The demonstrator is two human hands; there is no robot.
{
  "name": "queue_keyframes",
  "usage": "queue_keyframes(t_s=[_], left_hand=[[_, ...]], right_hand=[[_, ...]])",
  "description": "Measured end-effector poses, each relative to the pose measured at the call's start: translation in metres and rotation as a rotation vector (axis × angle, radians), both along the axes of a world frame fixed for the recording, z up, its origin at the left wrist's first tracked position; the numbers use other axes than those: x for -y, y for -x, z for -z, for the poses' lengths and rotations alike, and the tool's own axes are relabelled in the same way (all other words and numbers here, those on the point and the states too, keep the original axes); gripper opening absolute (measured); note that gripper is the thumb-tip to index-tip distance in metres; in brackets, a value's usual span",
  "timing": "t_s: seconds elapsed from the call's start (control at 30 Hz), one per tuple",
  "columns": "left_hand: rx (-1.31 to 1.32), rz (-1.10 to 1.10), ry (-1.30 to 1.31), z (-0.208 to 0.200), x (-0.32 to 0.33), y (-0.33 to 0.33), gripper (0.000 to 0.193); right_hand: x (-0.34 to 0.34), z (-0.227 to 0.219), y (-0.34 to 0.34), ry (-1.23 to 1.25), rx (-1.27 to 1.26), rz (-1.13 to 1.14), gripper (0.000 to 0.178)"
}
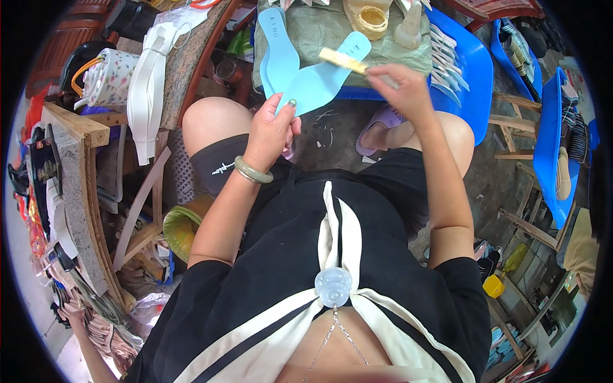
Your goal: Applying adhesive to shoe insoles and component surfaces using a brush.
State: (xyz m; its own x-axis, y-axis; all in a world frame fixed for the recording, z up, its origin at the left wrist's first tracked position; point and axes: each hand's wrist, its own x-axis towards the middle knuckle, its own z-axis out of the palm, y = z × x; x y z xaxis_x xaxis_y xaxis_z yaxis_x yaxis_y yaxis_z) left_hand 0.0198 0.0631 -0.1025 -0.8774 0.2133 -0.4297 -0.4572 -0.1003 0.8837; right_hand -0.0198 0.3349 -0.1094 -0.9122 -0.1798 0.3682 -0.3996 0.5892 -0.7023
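Observation:
My left hand grips a light blue insole by its broad end, the thumb on top. The insole's narrow heel end points up and to the right. In my right hand is a flat, pale yellow brush, pinched by its near end. The brush lies across the insole near the heel; whether it touches the surface I cannot tell. More light blue insoles rest overlapped on the covered work surface, just beyond my left hand. A yellowish, crusted pot stands behind the brush.
A blue tray to the right holds a row of pale insoles. Further right are more blue trays on wooden stands. At left, white strips hang over a table edge beside a flowered kettle. Another person's arm shows lower left.

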Motion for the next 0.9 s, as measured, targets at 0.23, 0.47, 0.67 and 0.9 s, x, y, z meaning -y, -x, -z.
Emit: queue_keyframes(t_s=[0.23,0.47,0.67,0.9], left_hand=[[-0.024,-0.030,0.102,0.006,-0.013,-0.004,0.029],[-0.096,0.015,0.176,-0.001,-0.005,-0.007,0.024],[-0.028,0.019,0.099,-0.015,-0.004,-0.007,0.023],[0.087,-0.082,-0.138,-0.024,-0.014,0.011,0.019]], right_hand=[[0.059,0.003,-0.045,0.507,0.470,-0.013,0.017],[0.030,0.010,-0.021,0.288,0.249,0.165,0.016],[-0.019,0.020,0.008,0.092,0.147,0.403,0.017],[-0.022,0.009,-0.008,0.205,-0.005,0.493,0.018]])
